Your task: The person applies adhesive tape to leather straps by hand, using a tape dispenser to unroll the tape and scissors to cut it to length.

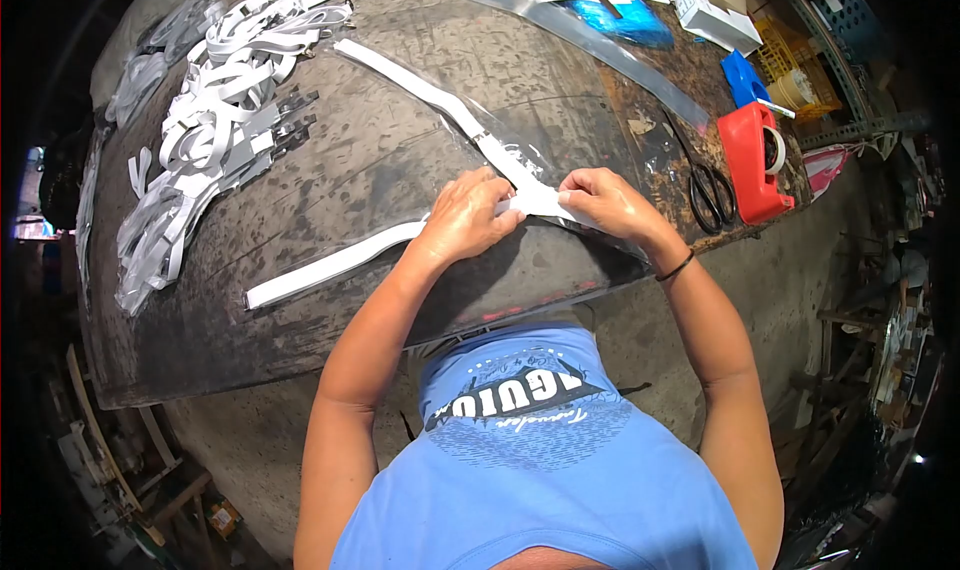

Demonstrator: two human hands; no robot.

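A white Y-shaped strap [340, 262] lies across the dark worktable, its three arms meeting between my hands. One arm runs up and left, with clear plastic film [513, 155] around its lower part; another runs down and left. My left hand [470, 213] has its fingers closed on the strap just left of the junction. Right of that, my right hand [605, 203] pinches the strap near the junction, fingers curled. The part beneath my right palm is hidden.
To the left is a pile of white straps [225, 100] with dark clips and plastic bags. On the right lie black scissors [708, 195], a red tape dispenser [752, 165], a blue object [745, 78], a white box [715, 12] and a long clear plastic strip [620, 55]. The table edge [500, 318] runs close to my body.
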